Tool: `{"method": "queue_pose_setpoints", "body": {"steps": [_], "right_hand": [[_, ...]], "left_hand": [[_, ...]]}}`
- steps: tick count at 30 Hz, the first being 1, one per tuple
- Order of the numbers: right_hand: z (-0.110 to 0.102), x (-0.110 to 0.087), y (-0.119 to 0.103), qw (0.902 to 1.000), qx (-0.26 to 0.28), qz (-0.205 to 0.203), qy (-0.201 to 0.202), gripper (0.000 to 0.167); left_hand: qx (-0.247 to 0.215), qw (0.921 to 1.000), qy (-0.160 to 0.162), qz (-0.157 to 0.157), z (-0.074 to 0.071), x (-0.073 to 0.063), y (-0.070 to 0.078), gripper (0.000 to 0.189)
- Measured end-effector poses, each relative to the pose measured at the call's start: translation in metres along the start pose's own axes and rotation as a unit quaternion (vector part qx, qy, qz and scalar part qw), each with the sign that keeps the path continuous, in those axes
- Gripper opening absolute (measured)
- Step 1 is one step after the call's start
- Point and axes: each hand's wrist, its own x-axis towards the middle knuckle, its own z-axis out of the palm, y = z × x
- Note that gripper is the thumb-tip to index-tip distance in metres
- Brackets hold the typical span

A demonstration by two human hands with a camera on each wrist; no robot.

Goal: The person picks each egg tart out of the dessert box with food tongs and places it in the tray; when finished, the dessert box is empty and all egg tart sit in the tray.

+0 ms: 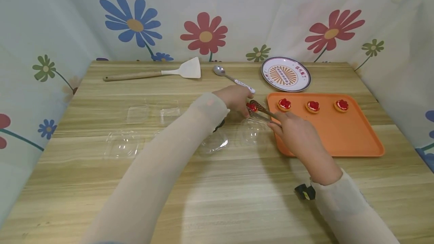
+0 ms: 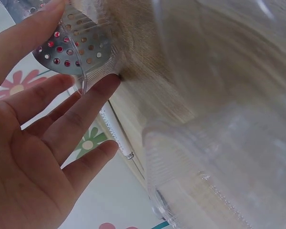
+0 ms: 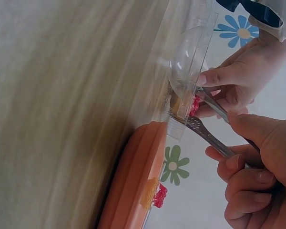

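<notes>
My right hand (image 1: 300, 133) grips metal tongs (image 1: 266, 113) with perforated ends. Between those ends is a small tart (image 1: 251, 107) topped with red fruit, inside a clear plastic box (image 1: 252, 133). In the right wrist view, the tart's red topping (image 3: 195, 105) shows at the box's rim. My left hand (image 1: 235, 99) is at the far left side of that box, its fingers (image 2: 69, 121) spread and its thumb at the rim. Through the holes of one tong end (image 2: 69, 47), red shows in the left wrist view. Three similar tarts (image 1: 312, 107) sit along the back of an orange tray (image 1: 339, 138).
More clear plastic boxes (image 1: 123, 144) stand on the left and middle of the wooden table (image 1: 217, 206). Along the back lie a white spatula (image 1: 190, 69), a spoon (image 1: 234, 79) and a patterned plate (image 1: 303, 76). A flowered cloth (image 1: 237, 3) hangs behind.
</notes>
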Motion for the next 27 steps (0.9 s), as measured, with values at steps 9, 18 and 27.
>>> {"method": "queue_pose_setpoints", "body": {"steps": [9, 18, 27], "right_hand": [[-0.005, -0.003, 0.001, 0.9999, 0.002, 0.009, -0.004, 0.042], [-0.009, -0.007, 0.001, 0.9997, 0.001, 0.001, 0.026, 0.042], [-0.02, -0.011, 0.008, 0.9997, -0.004, 0.019, 0.011, 0.046]], "left_hand": [[0.008, 1.0, -0.001, 0.001, 0.0, 0.0, 0.001, 0.072], [0.011, 0.9999, 0.001, 0.002, 0.001, 0.002, 0.001, 0.073], [-0.003, 1.0, -0.001, -0.004, 0.0, 0.0, 0.002, 0.072]]}}
